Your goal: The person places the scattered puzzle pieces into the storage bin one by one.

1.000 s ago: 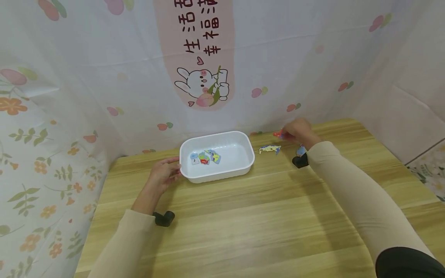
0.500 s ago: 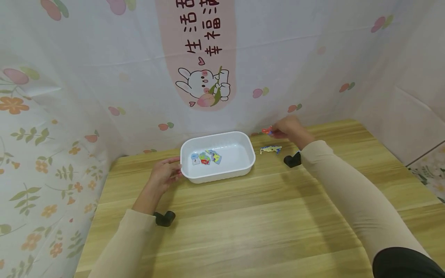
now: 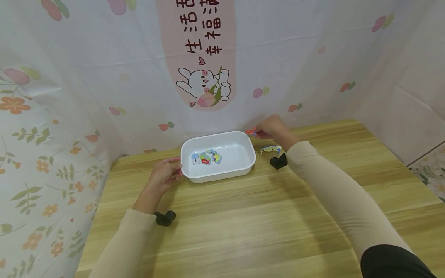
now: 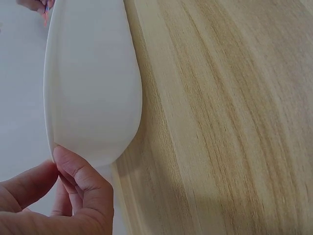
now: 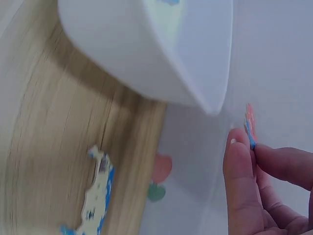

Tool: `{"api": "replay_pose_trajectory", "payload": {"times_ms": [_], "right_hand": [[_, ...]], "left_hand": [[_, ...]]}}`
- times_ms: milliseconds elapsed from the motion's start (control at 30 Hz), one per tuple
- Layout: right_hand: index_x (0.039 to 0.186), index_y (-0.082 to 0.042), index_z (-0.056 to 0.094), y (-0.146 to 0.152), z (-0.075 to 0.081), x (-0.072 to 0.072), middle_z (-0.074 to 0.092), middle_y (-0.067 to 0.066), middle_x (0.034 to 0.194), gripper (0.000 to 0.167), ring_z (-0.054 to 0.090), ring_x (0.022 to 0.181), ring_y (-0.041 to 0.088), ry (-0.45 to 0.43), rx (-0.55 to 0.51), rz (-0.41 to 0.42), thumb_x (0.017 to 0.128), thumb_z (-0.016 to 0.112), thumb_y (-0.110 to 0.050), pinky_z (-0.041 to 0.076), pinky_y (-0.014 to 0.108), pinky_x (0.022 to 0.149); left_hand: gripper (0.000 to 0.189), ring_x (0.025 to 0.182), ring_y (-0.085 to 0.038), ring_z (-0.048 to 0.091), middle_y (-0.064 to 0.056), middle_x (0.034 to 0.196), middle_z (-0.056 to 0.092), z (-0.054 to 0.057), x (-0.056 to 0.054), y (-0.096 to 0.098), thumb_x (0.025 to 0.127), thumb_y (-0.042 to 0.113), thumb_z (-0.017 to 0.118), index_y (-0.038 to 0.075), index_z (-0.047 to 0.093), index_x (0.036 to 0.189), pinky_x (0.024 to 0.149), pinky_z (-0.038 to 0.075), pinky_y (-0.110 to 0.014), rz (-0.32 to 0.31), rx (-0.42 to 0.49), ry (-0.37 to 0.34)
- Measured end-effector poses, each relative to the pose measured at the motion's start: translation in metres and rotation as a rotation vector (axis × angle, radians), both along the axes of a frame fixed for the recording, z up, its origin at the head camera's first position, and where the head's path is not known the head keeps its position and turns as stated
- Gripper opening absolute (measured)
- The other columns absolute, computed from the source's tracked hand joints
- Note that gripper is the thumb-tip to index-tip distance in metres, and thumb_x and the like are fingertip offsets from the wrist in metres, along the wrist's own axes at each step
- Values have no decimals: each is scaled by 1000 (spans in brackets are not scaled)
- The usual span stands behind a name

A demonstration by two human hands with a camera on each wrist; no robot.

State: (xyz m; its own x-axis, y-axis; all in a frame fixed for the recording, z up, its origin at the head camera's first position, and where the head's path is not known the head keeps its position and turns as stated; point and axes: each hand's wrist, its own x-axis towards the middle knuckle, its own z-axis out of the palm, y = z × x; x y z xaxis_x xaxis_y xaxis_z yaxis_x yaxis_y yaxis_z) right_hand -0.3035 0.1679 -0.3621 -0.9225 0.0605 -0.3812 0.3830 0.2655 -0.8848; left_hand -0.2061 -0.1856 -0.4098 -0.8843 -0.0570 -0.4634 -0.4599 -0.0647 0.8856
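My left hand (image 3: 163, 175) is at the left end of a white plastic tray (image 3: 222, 178). In the left wrist view its thumb and fingertips pinch the tray's rim (image 4: 48, 100). My right hand (image 3: 274, 128) pinches a small flat red-and-blue piece (image 3: 250, 131) between thumb and fingers, close to the tray's back right corner. Seen from the right wrist, that red-and-blue piece (image 5: 250, 126) stands nearly edge-on above the fingertips. Inside the tray, toward its left, lie a blue-and-white piece (image 3: 196, 159), a green-and-red piece (image 3: 205, 158) and a blue-and-yellow piece (image 3: 216, 156).
On the wooden table (image 3: 229, 224), right of the tray, lies a flat pale yellow piece with blue edges (image 3: 270, 148). A printed curtain (image 3: 278, 69) hangs right behind the table's back edge. Dark wrist-worn fittings (image 3: 166, 219) show by each sleeve.
My right hand has carried the red-and-blue piece leftward from the table's back right to the tray's back right corner. My left hand keeps its place on the tray.
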Motion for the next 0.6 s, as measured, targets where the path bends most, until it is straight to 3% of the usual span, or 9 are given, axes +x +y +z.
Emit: {"api": "replay_pose_trajectory", "payload": {"times_ms": [200, 367, 600], "right_hand": [[98, 11, 63, -23, 0, -1, 66, 10, 67, 13, 68, 59, 16, -10, -22, 6, 86, 62, 6, 58, 35, 81], [94, 11, 64, -41, -3, -2, 67, 11, 67, 10, 66, 57, 16, -47, -36, 23, 85, 61, 7, 60, 28, 66], [93, 10, 65, -61, -9, 0, 66, 10, 67, 9, 67, 57, 17, -87, 0, 59, 85, 63, 7, 58, 24, 59]], "left_hand": [[42, 67, -11, 59, -4, 82, 61, 0, 0, 0, 94, 0, 56, 0, 51, 136, 64, 51, -19, -1, -19, -5], [42, 66, -11, 60, -4, 82, 62, 0, 0, 0, 94, 1, 57, 0, 51, 136, 63, 51, -20, -6, -20, -2], [41, 67, -12, 59, -5, 82, 61, 0, 1, 0, 95, 0, 56, -2, 50, 136, 63, 51, -20, -13, -11, 4]]}}
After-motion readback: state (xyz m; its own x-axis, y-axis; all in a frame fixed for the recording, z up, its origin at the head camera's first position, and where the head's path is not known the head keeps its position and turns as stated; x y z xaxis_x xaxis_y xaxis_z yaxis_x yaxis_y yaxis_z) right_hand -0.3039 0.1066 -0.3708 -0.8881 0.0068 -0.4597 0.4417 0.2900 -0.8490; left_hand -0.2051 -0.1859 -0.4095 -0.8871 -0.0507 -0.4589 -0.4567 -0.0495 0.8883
